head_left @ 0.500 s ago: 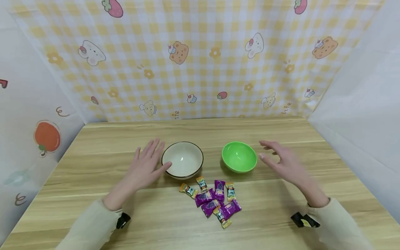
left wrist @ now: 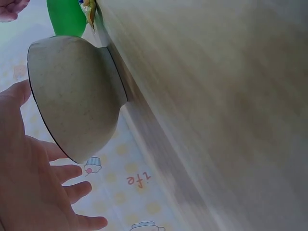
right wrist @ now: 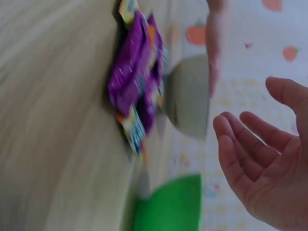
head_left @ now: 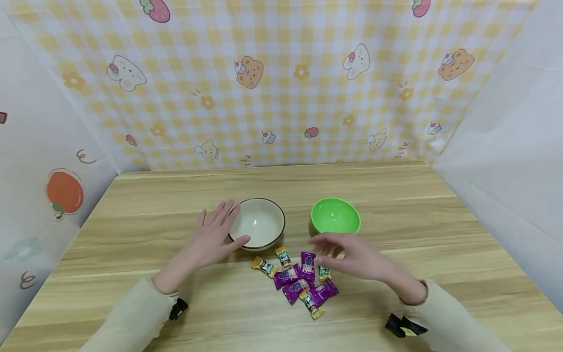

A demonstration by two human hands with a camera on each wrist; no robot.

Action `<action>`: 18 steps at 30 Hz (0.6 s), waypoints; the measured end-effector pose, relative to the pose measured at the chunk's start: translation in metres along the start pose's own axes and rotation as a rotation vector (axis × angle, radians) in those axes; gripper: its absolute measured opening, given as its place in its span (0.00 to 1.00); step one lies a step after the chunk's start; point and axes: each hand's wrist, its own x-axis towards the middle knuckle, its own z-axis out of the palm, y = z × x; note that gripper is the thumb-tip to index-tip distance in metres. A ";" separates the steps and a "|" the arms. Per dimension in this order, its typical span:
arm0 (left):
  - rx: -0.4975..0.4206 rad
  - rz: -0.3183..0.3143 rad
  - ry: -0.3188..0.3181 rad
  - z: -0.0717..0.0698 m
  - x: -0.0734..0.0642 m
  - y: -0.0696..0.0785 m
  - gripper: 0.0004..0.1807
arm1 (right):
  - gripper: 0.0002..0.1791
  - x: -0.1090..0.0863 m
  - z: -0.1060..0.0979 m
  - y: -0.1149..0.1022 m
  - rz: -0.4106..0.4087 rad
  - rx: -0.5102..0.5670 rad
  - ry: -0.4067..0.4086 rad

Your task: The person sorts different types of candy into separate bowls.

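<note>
Beige sleeves (head_left: 132, 315): nearest; a low forearm could drag the right-hand black clip (head_left: 406, 326) across the table (head_left: 404, 195).

Purple candies (head_left: 298, 292): risk of lifting a neighbour with the one taken, because wrappers overlap; glossy packaging may also slip from a light pinch. Four counted, crinkled, with paler printed fronts, in a loose pile on the table before the bowls.

Yellow candies (head_left: 265, 267): easily mistaken by touch for purple ones, being mixed in and similar in size. Four counted, dark-labelled with pale lettering; one is partly hidden by the right hand.

Right hand (head_left: 353, 256): fingers loosely bent, grasping nothing, over the pile's far right part; knuckles could knock the green bowl, clearance appearing slight.

Left hand (head_left: 214, 239): fingers released and spread, thumb across the white bowl's rim; contact cannot be confirmed.

White bowl (head_left: 259, 222): could tip or slide if the rim is pressed, its foot being narrower. Upright, dark-edged, faintly speckled outside.

Green bowl (head_left: 336, 215): upright, glossy, smaller; likely light, so easily shoved.

Checked cloth (head_left: 281, 100): behind everything, no hazard noted.
</note>
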 end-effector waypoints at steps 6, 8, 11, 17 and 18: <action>-0.015 -0.006 -0.029 0.002 -0.001 0.001 0.47 | 0.20 0.018 0.026 0.001 -0.114 -0.034 -0.109; -0.014 -0.007 -0.032 0.003 -0.001 0.001 0.46 | 0.19 0.022 0.034 0.002 -0.145 -0.089 -0.124; -0.008 -0.005 -0.026 0.004 -0.001 0.000 0.46 | 0.19 0.028 0.043 0.003 -0.166 -0.168 -0.143; -0.002 -0.001 -0.018 0.004 -0.001 0.000 0.45 | 0.18 0.034 0.055 0.002 -0.177 -0.281 -0.161; -0.002 -0.002 -0.018 0.004 -0.001 0.001 0.45 | 0.18 0.034 0.057 0.002 -0.164 -0.297 -0.162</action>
